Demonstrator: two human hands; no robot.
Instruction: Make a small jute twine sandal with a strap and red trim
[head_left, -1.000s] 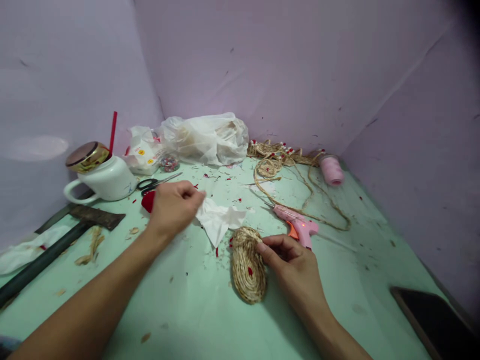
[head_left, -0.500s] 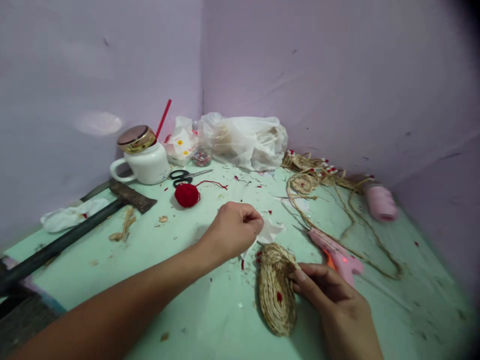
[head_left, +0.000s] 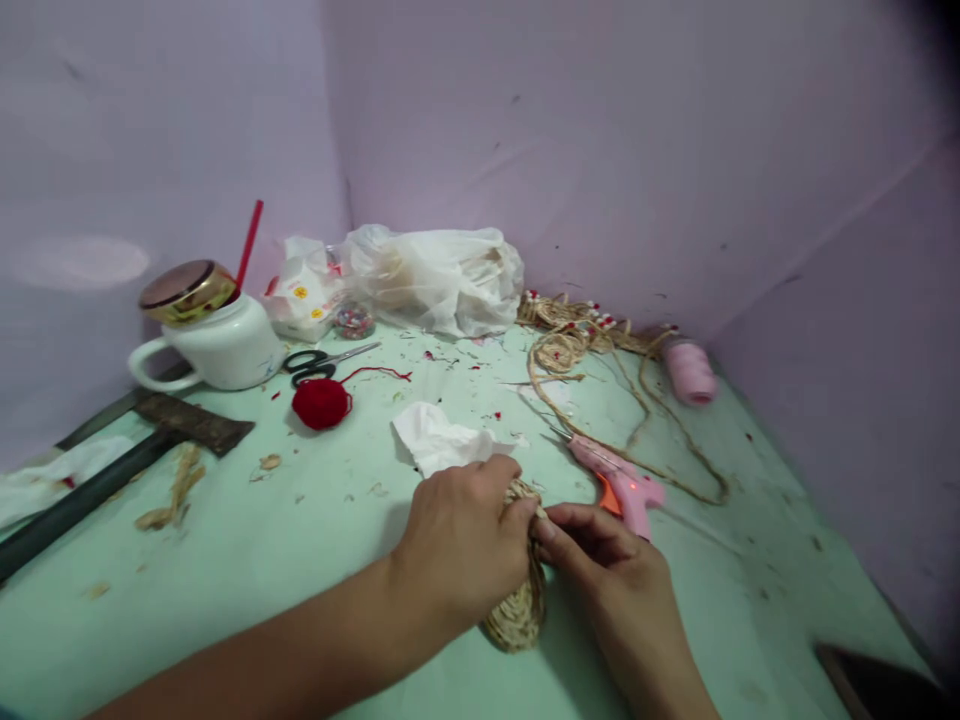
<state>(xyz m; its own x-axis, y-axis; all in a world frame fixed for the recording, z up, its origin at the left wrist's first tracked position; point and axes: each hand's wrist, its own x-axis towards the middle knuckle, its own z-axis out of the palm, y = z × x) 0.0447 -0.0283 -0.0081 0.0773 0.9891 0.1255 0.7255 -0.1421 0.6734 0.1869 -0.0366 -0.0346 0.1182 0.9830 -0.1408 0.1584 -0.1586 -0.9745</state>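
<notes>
A small slipper of coiled, braided straw [head_left: 516,618] stands partly hidden behind my hands at the front middle of the table. My left hand [head_left: 469,535] is closed over its upper end, thumb pressed against the strap. From the right, my right hand [head_left: 611,575] pinches the strap's edge between thumb and fingers. Just beyond my left hand lies a crumpled white tissue [head_left: 439,438]. A pink glue gun [head_left: 611,470] with an orange trigger and a small lit light rests beyond my right hand.
At left are a hammer [head_left: 196,422], a white mug [head_left: 232,345], scissors [head_left: 319,365] and a red yarn ball [head_left: 322,402]. Behind lie a plastic bag [head_left: 442,280] and straw pieces [head_left: 570,320]. Loose twine [head_left: 694,470] and a pink thread spool [head_left: 690,370] sit at right.
My left hand has come down from above the tissue onto the slipper. My right hand still pinches the slipper's strap. The view has swung right, so the table things appear further left.
</notes>
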